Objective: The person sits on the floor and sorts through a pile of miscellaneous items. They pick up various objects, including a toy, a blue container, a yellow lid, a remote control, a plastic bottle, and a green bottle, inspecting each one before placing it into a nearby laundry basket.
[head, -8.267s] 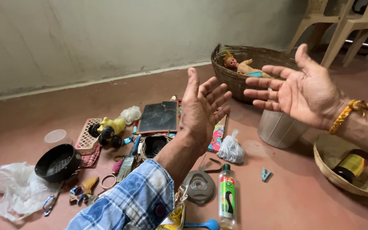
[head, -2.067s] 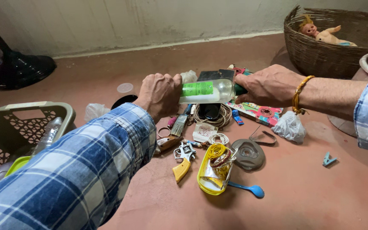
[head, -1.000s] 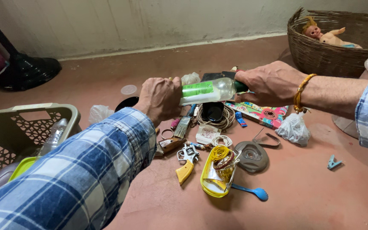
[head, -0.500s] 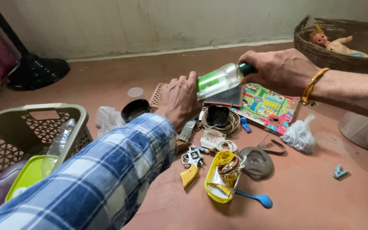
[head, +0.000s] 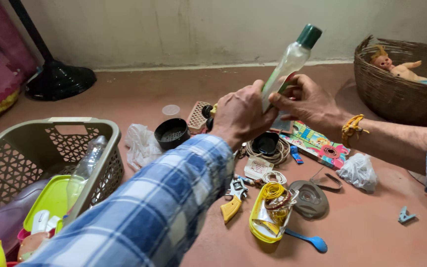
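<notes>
Bottle [head: 289, 62]: one, gripped by two hands [head: 240, 116].

Soft, even indoor light, moderately bright; shadows under the clutter on the floor [head: 371, 237] are faint. The near plaid sleeve [head: 149, 217] is blurred, and wide-angle stretching bends the edges.

The one head-worn camera looked down and forward from close above the hands [head: 273, 106], facing the pale wall [head: 174, 29] across the reddish floor [head: 371, 237], with the plastic basket [head: 35, 143] near at lower left and the woven basket [head: 396, 99] farther off at right.
</notes>
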